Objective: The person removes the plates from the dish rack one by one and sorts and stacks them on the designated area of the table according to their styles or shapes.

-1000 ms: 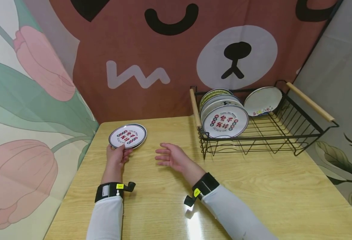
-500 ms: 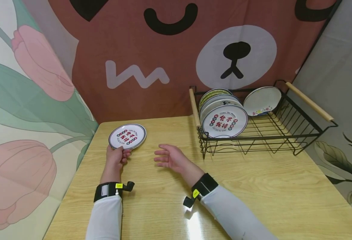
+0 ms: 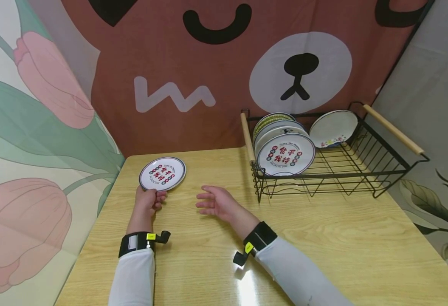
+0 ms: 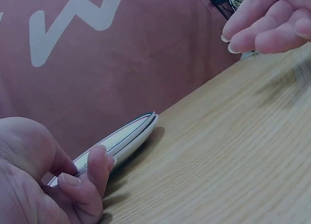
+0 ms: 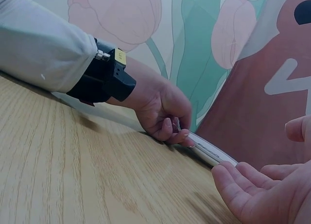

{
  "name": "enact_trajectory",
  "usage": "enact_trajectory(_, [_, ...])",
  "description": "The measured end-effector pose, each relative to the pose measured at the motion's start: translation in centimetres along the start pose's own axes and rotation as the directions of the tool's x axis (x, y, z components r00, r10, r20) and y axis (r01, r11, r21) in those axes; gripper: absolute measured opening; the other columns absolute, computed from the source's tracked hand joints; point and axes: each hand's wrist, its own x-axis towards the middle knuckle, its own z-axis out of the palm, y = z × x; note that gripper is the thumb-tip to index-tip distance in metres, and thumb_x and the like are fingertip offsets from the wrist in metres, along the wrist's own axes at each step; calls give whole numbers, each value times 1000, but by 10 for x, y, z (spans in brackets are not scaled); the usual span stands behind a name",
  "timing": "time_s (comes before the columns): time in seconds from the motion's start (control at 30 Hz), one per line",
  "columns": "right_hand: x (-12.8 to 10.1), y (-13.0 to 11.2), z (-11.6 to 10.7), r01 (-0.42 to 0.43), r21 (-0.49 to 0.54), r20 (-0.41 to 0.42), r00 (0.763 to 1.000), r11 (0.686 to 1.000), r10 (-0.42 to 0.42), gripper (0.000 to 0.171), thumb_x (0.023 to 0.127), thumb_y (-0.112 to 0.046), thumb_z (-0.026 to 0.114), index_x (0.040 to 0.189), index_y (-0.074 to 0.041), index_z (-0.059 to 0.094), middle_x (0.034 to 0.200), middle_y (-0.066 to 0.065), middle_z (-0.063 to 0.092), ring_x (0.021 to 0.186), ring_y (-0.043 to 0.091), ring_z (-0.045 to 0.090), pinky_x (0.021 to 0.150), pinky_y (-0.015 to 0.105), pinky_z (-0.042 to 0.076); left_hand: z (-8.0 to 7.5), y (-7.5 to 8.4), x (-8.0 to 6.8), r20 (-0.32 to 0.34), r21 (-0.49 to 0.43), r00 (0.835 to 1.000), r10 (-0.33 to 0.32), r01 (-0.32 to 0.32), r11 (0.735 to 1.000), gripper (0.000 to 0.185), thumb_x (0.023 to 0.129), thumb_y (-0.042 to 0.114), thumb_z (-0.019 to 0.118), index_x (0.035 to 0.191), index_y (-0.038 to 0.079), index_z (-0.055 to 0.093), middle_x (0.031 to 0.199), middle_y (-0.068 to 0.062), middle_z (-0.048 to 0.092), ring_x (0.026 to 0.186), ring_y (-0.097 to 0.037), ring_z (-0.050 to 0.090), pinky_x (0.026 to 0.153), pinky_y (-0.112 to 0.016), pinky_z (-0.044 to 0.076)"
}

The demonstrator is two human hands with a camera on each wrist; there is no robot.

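Two stacked white plates (image 3: 163,170) with a dark rim line lie on the table at the left. Red characters mark the top one. My left hand (image 3: 147,200) grips the near edge of these plates; its fingers curl at the rim. In the left wrist view the two rims of the plates (image 4: 131,136) show one over the other, close above the wood. My right hand (image 3: 218,203) hovers to the right of the stack, palm facing it, fingers relaxed and holding nothing. From the right wrist view, the left hand (image 5: 167,117) is seen at the plate edge.
A black wire dish rack (image 3: 334,174) with wooden handles stands at the back right of the table (image 3: 208,263). Several plates (image 3: 286,155) lean upright at its left end, and a flower-patterned plate (image 3: 334,127) leans at its back. A printed cloth (image 3: 162,131) hangs behind.
The two plates have shifted slightly into line, so less of the lower rim shows. My left thumb has drawn back toward the near rim. The right hand has sunk very slightly.
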Motion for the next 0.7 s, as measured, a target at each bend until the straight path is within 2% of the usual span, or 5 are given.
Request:
enact_trajectory(0.2, [1, 1, -1, 6, -4, -7, 1000, 1000, -6, 61, 106, -31, 49, 158, -3, 32, 151, 30, 50, 127, 45, 63, 99, 50, 58, -1, 1, -1, 9, 20, 1000, -21, 21, 1000, 56, 111, 22, 36, 161, 25, 13, 80, 0, 76, 60, -11, 67, 46, -22, 41])
enact_trajectory(0.33, [-7, -7, 1, 6, -16, 50, 999, 1000, -5, 61, 107, -32, 49, 158, -4, 33, 153, 30, 47, 131, 47, 59, 107, 55, 51, -4, 9, -7, 30, 65, 999, -28, 26, 998, 77, 110, 35, 38, 164, 30, -18, 84, -2, 77, 62, -11, 71, 45, -23, 42])
enact_trajectory(0.43, [-24, -26, 2, 38, -76, 141, 990, 996, -27, 58, 107, -31, 47, 159, -6, 35, 153, 30, 48, 132, 45, 59, 110, 57, 48, -3, 17, -15, 42, 102, 999, 28, -32, 994, 86, 109, 41, 40, 158, 32, -30, 93, -5, 78, 64, -13, 73, 47, -24, 45])
enact_trajectory(0.57, [-58, -69, -1, 192, -214, 292, 948, 958, -125, 53, 107, -24, 45, 156, -3, 40, 145, 30, 56, 124, 38, 65, 103, 48, 55, 7, 33, -32, 71, 64, 981, 181, -185, 981, 78, 108, 41, 45, 166, 34, -6, 110, -10, 75, 73, -14, 75, 56, -24, 55])
enact_trajectory(0.7, [-93, -125, -11, 390, -339, 402, 883, 856, -243, 49, 105, -17, 47, 150, 1, 47, 133, 24, 66, 118, 33, 68, 100, 46, 57, 23, 50, -56, 134, -52, 939, 316, -312, 949, 66, 108, 33, 49, 165, 29, 16, 108, -6, 75, 85, -16, 77, 65, -25, 60])
